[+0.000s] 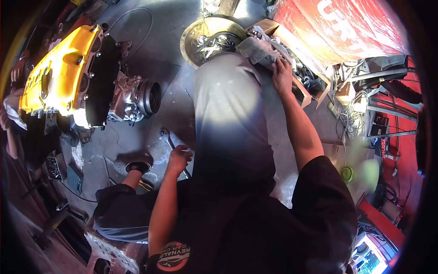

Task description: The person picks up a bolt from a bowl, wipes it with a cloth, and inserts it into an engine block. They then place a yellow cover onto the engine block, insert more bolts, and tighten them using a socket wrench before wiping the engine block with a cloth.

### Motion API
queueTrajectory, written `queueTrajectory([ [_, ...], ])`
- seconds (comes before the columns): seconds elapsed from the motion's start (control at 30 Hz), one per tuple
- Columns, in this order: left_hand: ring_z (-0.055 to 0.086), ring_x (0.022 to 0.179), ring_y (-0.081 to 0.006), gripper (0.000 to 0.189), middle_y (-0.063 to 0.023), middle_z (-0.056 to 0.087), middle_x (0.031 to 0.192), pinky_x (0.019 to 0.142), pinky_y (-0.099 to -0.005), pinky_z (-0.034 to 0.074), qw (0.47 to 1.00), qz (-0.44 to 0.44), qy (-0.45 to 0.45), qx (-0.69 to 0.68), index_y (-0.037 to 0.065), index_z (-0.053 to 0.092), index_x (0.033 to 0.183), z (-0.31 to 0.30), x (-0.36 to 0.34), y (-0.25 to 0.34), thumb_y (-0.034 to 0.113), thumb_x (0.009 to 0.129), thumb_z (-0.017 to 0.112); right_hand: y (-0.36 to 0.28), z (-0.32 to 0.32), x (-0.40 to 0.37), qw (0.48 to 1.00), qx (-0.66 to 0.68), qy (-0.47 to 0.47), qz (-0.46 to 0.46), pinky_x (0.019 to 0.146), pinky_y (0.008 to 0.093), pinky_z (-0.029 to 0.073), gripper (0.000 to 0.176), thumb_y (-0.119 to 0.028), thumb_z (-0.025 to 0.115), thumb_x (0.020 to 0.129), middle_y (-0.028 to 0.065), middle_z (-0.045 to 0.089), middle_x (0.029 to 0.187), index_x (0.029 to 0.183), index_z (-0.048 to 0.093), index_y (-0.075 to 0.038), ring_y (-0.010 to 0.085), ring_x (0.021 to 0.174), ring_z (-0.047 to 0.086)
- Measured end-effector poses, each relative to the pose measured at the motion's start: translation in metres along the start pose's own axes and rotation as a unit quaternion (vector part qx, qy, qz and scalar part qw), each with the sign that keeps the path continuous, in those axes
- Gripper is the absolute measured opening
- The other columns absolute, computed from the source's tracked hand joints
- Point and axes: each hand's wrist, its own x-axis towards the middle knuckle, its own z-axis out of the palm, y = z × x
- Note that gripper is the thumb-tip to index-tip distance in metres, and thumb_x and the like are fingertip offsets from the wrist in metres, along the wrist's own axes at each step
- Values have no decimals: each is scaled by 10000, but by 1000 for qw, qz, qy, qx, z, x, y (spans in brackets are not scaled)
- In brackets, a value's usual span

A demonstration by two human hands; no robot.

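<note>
My right hand (282, 75) reaches forward with its fingers closed on a grey cloth (258, 51), which lies over the corner of an open cardboard box (306, 93). Beside the cloth stands a round metal basin (187, 43) with small metal parts and dark tubing in it. Low in front of my body, my left hand (179, 160) has its fingers curled. A long metal wrench (169, 140) runs behind this hand in the view, its ring end near the floor. I cannot tell whether the fingers hold it.
An engine with a yellow cover (61, 68) and a ribbed pulley (149, 97) stands at left. My sandalled foot (137, 167) rests on the floor. Another person's hand (18, 68) shows at the far left. Cables (351, 112) and a red panel (337, 27) are at right.
</note>
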Motion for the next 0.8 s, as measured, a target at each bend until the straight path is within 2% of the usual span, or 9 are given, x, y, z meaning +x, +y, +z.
queueTrajectory([
  [0.07,672,739,-171,403,-116,714,899,602,-302,513,1000,0,4,14,-15,581,1222,-1,3,-3,126,849,641,2,-6,0,997,-32,-14,-66,937,426,462,266,-61,611,867,172,627,1138,1125,677,-52,356,1088,565],
  [0.17,677,724,-174,405,-116,716,881,608,-303,516,1000,-6,18,13,-12,588,1217,-5,7,-5,129,842,648,23,-10,22,997,46,-45,29,889,445,480,257,-65,629,845,175,638,1034,1097,681,-51,385,985,591],
  [0.27,689,732,-180,401,-118,720,881,639,-314,527,999,-1,32,22,-10,596,1210,-10,16,-4,134,840,651,10,-24,55,969,169,10,181,786,389,508,266,-55,567,917,154,671,962,1167,644,-8,294,855,641],
  [0.37,708,761,-187,370,-128,726,910,698,-337,541,999,9,43,32,-10,615,1179,-17,22,-5,152,848,650,-17,-61,106,956,190,142,175,796,362,469,167,-101,553,922,145,652,839,982,658,15,216,828,605],
  [0.53,709,776,-207,366,-156,721,940,743,-342,544,994,83,74,9,-9,624,1166,-20,35,6,201,868,651,-58,-186,220,987,-14,156,43,743,410,465,202,-188,579,940,148,608,780,888,630,0,261,741,587],
  [0.57,710,791,-211,373,-160,721,947,753,-342,544,992,98,79,-4,-9,622,1170,-18,28,22,211,870,651,-65,-214,244,962,-144,218,-85,753,398,483,225,-209,575,950,146,631,815,910,643,2,263,759,609],
  [0.63,711,879,-241,405,-175,723,988,793,-350,544,982,158,106,-14,-9,618,1188,-12,49,18,244,874,659,-110,-253,276,944,-33,271,-183,785,363,509,190,-183,609,922,137,664,879,968,672,-10,244,810,638],
  [0.7,708,913,-262,415,-181,721,1006,813,-357,543,979,176,83,-61,-6,615,1200,-8,29,54,250,877,658,-192,-276,282,875,426,206,-97,827,315,523,203,-90,683,844,121,681,938,1039,703,-37,203,876,654],
  [0.8,705,946,-298,419,-195,716,1015,845,-369,539,965,230,111,-62,2,608,1217,-8,1,102,252,883,654,-247,-283,243,831,500,212,-124,798,302,556,170,-60,723,809,121,693,937,962,704,11,179,883,669],
])
